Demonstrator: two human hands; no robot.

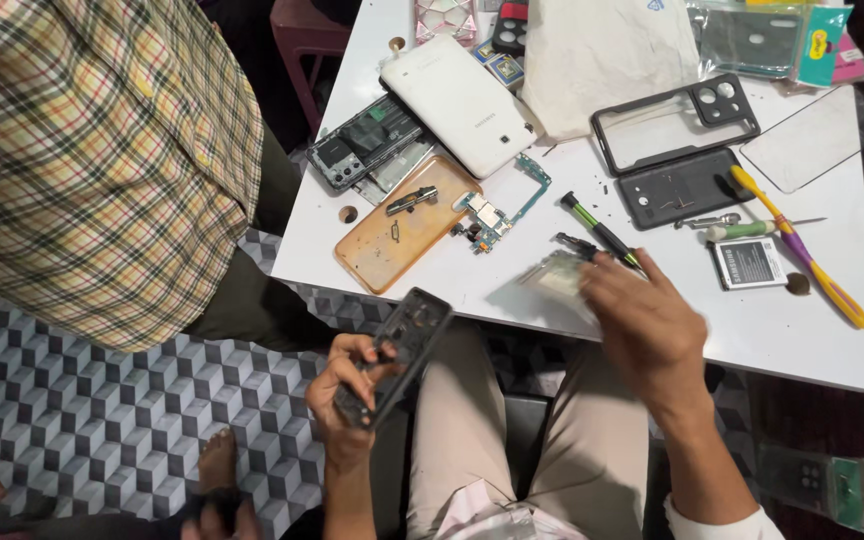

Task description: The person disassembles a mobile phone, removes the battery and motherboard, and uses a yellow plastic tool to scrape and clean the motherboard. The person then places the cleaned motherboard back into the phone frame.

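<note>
A person in a checked shirt (92, 150) stands at the far left, beside the white bench (652, 330). My left hand (347, 385) is below the bench's near edge, over my lap; its grip is closed on a dark phone frame (397, 350), held tilted, top end toward the bench. On the bench just beyond lies an orange case (402, 235) with a small metal part on it, a bare circuit board (497, 210) beside it, and a white tablet (457, 100) farther off. My right hand (647, 325) hovers over the near edge, blurred; its fingers seem to pinch a small clear packet (557, 278), though I cannot tell how firmly. A green-handled screwdriver (597, 228) lies just beyond my fingers. Right of that are two black phone covers (677, 150), a battery (747, 262), and a yellow and purple tool (802, 250) at the far right.
</note>
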